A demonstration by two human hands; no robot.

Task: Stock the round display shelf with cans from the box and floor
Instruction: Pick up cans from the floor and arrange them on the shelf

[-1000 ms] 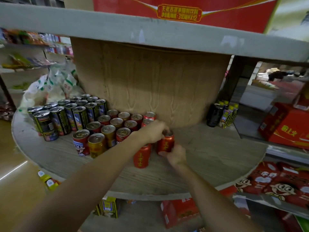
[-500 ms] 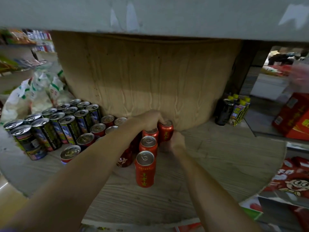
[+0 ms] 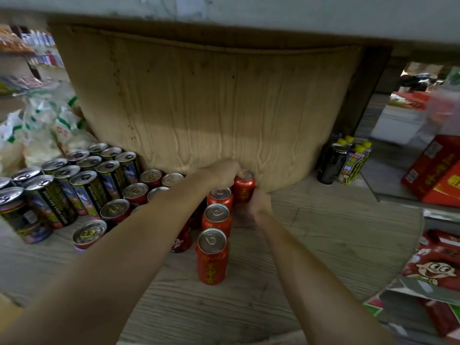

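Already the round shelf is partly stocked. At the left of the frame stand rows of tall dark cans, then shorter gold-topped cans beside them. In the middle, a fresh column of red cans runs from the front back toward the wooden core. The left hand curls over the top of the rearmost red can, while the right hand grips its side, seating it against the core. Much bare shelf remains to the right, so plenty is probably left. At the far right stand a bottle pack and red boxes, well apart. The overhanging upper tier limits headroom.
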